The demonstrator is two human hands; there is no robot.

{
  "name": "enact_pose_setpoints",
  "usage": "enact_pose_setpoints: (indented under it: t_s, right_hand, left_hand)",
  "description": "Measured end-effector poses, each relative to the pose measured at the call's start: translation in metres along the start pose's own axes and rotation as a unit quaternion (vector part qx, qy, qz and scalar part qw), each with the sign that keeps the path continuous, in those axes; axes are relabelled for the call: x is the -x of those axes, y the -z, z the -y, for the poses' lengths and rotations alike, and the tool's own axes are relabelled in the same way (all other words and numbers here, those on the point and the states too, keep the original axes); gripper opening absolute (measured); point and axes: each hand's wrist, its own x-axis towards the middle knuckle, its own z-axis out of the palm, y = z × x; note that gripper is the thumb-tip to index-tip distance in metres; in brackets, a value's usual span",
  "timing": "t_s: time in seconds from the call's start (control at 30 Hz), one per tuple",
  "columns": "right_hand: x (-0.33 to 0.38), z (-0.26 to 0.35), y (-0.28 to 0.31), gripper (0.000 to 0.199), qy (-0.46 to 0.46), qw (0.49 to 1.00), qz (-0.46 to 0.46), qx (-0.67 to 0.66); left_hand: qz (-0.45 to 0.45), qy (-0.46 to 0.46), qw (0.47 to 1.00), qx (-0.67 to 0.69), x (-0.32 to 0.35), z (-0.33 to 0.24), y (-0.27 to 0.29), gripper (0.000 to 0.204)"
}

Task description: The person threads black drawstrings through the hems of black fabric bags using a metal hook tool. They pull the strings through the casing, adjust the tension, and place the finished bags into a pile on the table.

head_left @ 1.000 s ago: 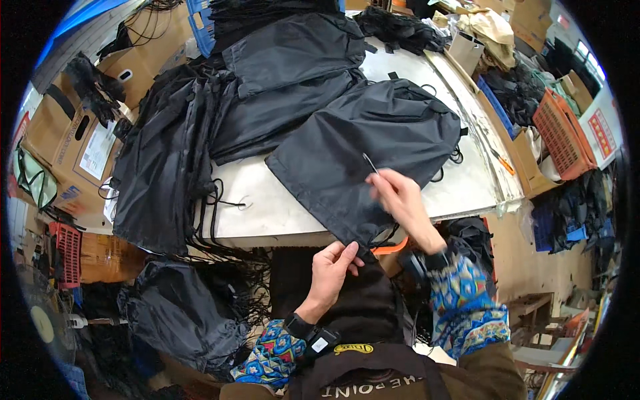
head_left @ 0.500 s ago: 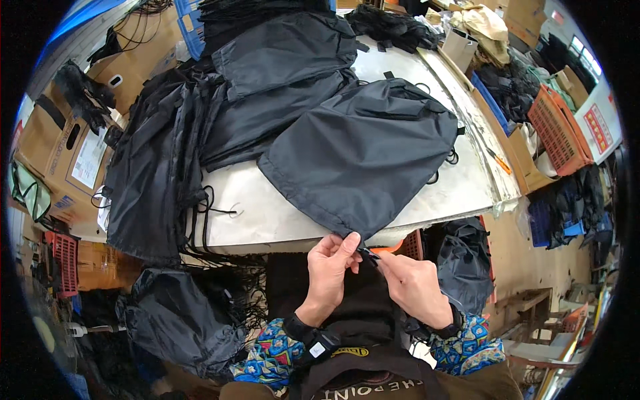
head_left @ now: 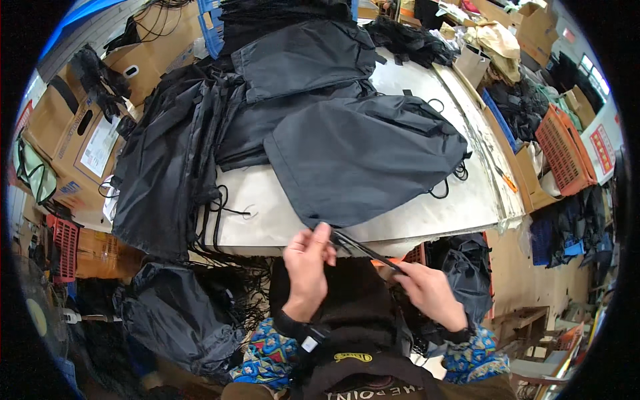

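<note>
The black, smooth-fabric drawstring bag (head_left: 363, 157) lies flat on the white-topped worktable (head_left: 257, 193), its near corner reaching the table's front edge. At that corner my left hand (head_left: 308, 263) has thumb and fingers pinched together on the cloth. From just beside that pinch, the thin black cords (head_left: 370, 252) run taut down and to the right, past the table edge, to my right hand (head_left: 430, 293), whose fingers are closed around their far end; I cannot tell whether anything else sits inside that grip.

The far end of the bag is puckered, with dark loops showing beside it. Just behind it, partly under its upper edge, is the stack of flat black fabric bags (head_left: 307, 60). To my left, the draped heap of black bags (head_left: 163, 160) hangs over the front edge, with dark strings trailing near it. Near the table's right edge lies a slim orange-handled tool (head_left: 508, 181).

Farther out, the brown cardboard carton (head_left: 60, 160) stands on the left, above the red plastic basket (head_left: 63, 240). On the right, well apart from my hands, the orange latticed plastic basket (head_left: 565, 150) leans at a tilt.
</note>
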Motion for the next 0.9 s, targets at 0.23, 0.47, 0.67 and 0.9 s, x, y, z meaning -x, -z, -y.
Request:
enact_pose_setpoints:
  t_s: [0.23, 0.47, 0.67, 0.9]
  right_hand:
    - [0.007, 0.001, -0.001, 0.018, 0.013, 0.999, -0.047, -0.005]
    - [0.021, 0.009, 0.025, 0.017, -0.132, 0.973, 0.125, -0.14]
    - [0.014, 0.002, 0.005, 0.009, -0.116, 0.985, 0.011, -0.131]
    - [-0.006, 0.002, -0.023, 0.015, -0.139, 0.966, 0.04, -0.213]
  left_hand:
    - [0.242, 0.15, 0.95, -0.13, 0.038, 0.041, -0.015, 0.02]
    - [0.018, -0.034, 0.998, 0.05, -0.019, -0.014, 0.021, 0.028]
    - [0.234, -0.056, 0.952, -0.189, 0.024, 0.037, 0.0, 0.031]
    - [0.172, -0.199, 0.918, -0.296, 0.02, 0.027, -0.007, 0.029]
